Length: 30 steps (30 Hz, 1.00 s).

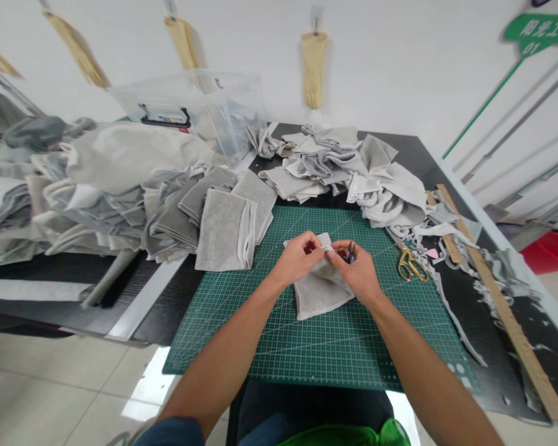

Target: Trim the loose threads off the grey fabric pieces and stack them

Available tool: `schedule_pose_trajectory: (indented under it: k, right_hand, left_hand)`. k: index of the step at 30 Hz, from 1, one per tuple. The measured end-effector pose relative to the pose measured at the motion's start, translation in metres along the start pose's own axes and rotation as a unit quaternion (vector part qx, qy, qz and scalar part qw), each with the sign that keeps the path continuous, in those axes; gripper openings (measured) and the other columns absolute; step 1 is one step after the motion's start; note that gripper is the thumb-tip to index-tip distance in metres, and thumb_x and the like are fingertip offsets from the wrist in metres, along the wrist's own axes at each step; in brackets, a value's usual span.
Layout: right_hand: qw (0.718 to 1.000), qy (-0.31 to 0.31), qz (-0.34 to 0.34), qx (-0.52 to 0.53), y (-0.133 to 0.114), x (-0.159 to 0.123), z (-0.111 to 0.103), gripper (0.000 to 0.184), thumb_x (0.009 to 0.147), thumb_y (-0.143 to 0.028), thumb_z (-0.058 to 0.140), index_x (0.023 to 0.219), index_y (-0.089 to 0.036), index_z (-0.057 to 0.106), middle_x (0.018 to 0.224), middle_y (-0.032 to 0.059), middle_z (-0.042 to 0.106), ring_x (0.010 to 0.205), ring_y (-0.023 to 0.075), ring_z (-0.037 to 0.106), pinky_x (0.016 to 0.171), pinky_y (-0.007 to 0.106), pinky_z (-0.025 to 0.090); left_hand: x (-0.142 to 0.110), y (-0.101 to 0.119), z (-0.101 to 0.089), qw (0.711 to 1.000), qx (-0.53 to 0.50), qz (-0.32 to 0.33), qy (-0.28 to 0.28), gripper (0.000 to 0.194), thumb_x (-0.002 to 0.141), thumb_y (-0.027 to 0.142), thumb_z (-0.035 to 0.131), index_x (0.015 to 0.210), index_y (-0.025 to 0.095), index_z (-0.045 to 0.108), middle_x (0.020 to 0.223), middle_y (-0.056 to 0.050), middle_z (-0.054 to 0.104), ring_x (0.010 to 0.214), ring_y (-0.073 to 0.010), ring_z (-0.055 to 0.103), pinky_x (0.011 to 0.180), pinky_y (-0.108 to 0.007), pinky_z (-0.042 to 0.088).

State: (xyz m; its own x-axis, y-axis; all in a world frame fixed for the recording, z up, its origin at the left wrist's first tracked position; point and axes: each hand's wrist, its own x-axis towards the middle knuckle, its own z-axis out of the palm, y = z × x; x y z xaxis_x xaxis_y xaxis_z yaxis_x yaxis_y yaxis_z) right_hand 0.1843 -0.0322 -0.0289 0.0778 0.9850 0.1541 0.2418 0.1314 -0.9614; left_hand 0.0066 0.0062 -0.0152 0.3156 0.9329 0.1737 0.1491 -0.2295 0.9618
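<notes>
Over the green cutting mat (223,322), a piece of grey cloth (318,296) is partly lifted, its lower part spread toward me. My left hand (301,255) is closed, pinching a pale upper corner of that cloth between thumb and fingertips. Close beside it, my right hand (357,272) is closed on the same edge. Tucked in the right hand's fingers is a small dark tool with blue on it, apparently thread snips (350,253); its lower part is hidden by the hand. The fingertips of both hands nearly meet.
Folded grey cloths (227,229) lie at the mat's left edge, before a larger fabric heap (106,161). More cloth (325,158) is piled behind. Gold-handled scissors (411,263), fabric scraps and a wooden ruler (497,300) lie right. A clear bin (199,105) stands at the back.
</notes>
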Motion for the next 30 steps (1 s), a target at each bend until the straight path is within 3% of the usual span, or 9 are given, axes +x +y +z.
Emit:
schedule_pose_trajectory:
  k: [3, 7, 11, 14, 20, 24, 30]
  right_hand:
    - [1.000, 0.011, 0.007, -0.025, -0.0023, -0.0006, -0.0012, 0.028, 0.086, -0.048, 0.071, 0.089, -0.020, 0.072, 0.074, 0.0017, 0.067, 0.065, 0.0157, 0.054, 0.061, 0.029, 0.043]
    - [1.000, 0.000, -0.009, -0.026, -0.0047, -0.0014, -0.0011, 0.026, 0.088, -0.045, 0.068, 0.091, -0.020, 0.074, 0.076, 0.0014, 0.068, 0.067, 0.0159, 0.055, 0.064, 0.029, 0.043]
    - [0.999, 0.005, -0.015, -0.036, -0.0054, -0.0016, -0.0004, 0.027, 0.089, -0.046, 0.067, 0.092, -0.020, 0.072, 0.077, 0.0018, 0.068, 0.067, 0.0162, 0.055, 0.063, 0.029, 0.044]
    - [0.999, 0.009, -0.014, -0.032, -0.0038, -0.0017, -0.0009, 0.027, 0.089, -0.047, 0.067, 0.095, -0.020, 0.070, 0.078, 0.0017, 0.067, 0.066, 0.0157, 0.054, 0.062, 0.029, 0.044]
    - [0.997, 0.013, -0.077, -0.026, 0.0036, -0.0029, -0.0046, 0.043, 0.095, -0.046, 0.061, 0.131, -0.023, 0.054, 0.110, 0.0077, 0.071, 0.087, 0.0203, 0.064, 0.078, 0.035, 0.052]
    - [0.989, 0.015, -0.126, -0.080, 0.0020, -0.0037, -0.0058, 0.036, 0.102, -0.044, 0.048, 0.129, -0.024, 0.060, 0.120, 0.0099, 0.069, 0.101, 0.0237, 0.066, 0.090, 0.041, 0.053]
    - [0.964, 0.026, -0.211, -0.160, -0.0005, -0.0047, -0.0022, 0.039, 0.102, -0.040, 0.053, 0.136, -0.026, 0.065, 0.119, 0.0115, 0.070, 0.109, 0.0258, 0.067, 0.099, 0.044, 0.054]
  left_hand:
    - [0.0009, -0.0042, 0.0012, 0.999, -0.051, -0.003, -0.003, 0.009, 0.079, 0.020, 0.067, 0.084, 0.018, 0.059, 0.075, 0.002, 0.061, 0.067, -0.0104, 0.054, 0.064, -0.023, 0.042]
    - [0.0008, -0.0058, 0.0019, 0.997, -0.059, -0.025, -0.033, 0.020, 0.083, 0.024, 0.068, 0.101, 0.016, 0.070, 0.087, -0.003, 0.071, 0.076, -0.0139, 0.063, 0.070, -0.026, 0.047]
    - [-0.0008, -0.0020, 0.0009, 1.000, -0.011, -0.018, -0.022, 0.018, 0.086, 0.032, 0.069, 0.087, 0.016, 0.076, 0.085, -0.004, 0.073, 0.077, -0.0154, 0.064, 0.073, -0.028, 0.048]
    - [-0.0015, -0.0002, 0.0014, 1.000, -0.019, -0.017, 0.011, 0.020, 0.084, 0.035, 0.072, 0.087, 0.016, 0.076, 0.082, -0.003, 0.073, 0.075, -0.0151, 0.063, 0.072, -0.028, 0.049]
    - [-0.0010, 0.0000, 0.0032, 0.995, -0.078, -0.036, 0.058, 0.016, 0.077, 0.030, 0.077, 0.084, 0.016, 0.077, 0.081, -0.003, 0.074, 0.070, -0.0135, 0.062, 0.068, -0.026, 0.049]
    - [-0.0007, 0.0010, 0.0033, 0.992, -0.089, -0.041, 0.079, 0.012, 0.074, 0.025, 0.078, 0.082, 0.016, 0.077, 0.080, -0.003, 0.074, 0.069, -0.0121, 0.062, 0.066, -0.025, 0.049]
    - [-0.0007, -0.0011, 0.0031, 0.992, -0.092, -0.040, 0.070, 0.015, 0.074, 0.026, 0.079, 0.085, 0.016, 0.079, 0.083, -0.004, 0.075, 0.073, -0.0138, 0.066, 0.070, -0.027, 0.052]
